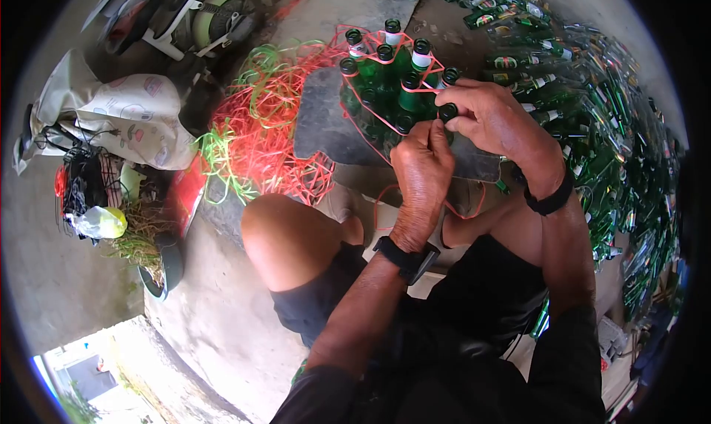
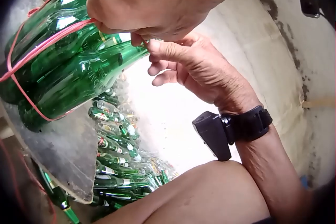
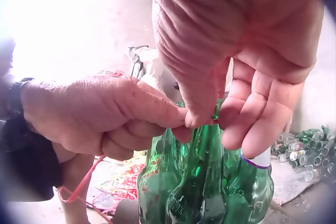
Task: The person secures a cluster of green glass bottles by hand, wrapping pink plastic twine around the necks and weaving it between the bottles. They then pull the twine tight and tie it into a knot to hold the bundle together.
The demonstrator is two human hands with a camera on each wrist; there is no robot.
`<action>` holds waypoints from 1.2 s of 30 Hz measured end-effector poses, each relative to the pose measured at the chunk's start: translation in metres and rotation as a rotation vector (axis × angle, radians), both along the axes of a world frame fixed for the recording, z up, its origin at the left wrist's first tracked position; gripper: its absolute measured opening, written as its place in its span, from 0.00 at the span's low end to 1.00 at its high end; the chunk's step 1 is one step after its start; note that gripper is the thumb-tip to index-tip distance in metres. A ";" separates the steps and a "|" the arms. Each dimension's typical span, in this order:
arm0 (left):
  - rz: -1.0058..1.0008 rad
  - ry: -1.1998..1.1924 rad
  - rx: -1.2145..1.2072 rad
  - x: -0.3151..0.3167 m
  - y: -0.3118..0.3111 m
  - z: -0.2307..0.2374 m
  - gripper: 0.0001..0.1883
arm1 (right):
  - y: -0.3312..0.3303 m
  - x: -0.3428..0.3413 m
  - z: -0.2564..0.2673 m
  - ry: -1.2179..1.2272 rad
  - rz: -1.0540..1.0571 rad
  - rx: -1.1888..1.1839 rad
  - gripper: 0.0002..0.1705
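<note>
On the grey slab (image 1: 315, 120): green bottles (image 1: 370, 72) ringed with red twine (image 2: 52, 47), probably slippery, breakable, best taken by the necks; above the slab, our left hand (image 1: 424, 163) is pinching twine, our right hand (image 1: 492, 117) an edge bottle (image 1: 448, 111).

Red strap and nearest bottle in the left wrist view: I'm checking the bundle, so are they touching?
Touching. The left wrist view shows the red strap bending round the nearest green bottle, against its lower body.
</note>
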State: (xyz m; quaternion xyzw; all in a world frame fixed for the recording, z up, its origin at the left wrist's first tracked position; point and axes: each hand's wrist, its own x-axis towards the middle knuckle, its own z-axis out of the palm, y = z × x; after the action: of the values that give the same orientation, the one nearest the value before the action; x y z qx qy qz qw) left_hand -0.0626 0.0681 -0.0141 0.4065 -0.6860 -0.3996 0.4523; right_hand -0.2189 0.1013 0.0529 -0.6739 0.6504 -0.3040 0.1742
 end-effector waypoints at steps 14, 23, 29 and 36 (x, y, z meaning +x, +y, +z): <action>-0.013 -0.027 0.047 0.001 0.003 0.005 0.10 | -0.005 -0.003 -0.022 0.283 0.064 -0.157 0.16; 0.035 0.067 0.069 -0.038 0.015 -0.003 0.11 | -0.005 -0.023 -0.011 0.408 0.018 -0.130 0.18; 0.027 0.026 -0.014 -0.041 0.022 -0.002 0.10 | -0.002 -0.032 -0.013 0.365 0.001 -0.136 0.20; 0.028 -0.063 -0.057 -0.028 0.025 0.003 0.12 | -0.003 -0.030 -0.024 0.314 -0.008 -0.257 0.23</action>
State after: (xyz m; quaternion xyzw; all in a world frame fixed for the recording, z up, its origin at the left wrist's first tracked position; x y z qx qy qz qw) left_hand -0.0904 0.0935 -0.0112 0.4156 -0.7053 -0.3603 0.4473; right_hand -0.2494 0.0979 0.0288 -0.7272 0.6282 -0.2761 -0.0179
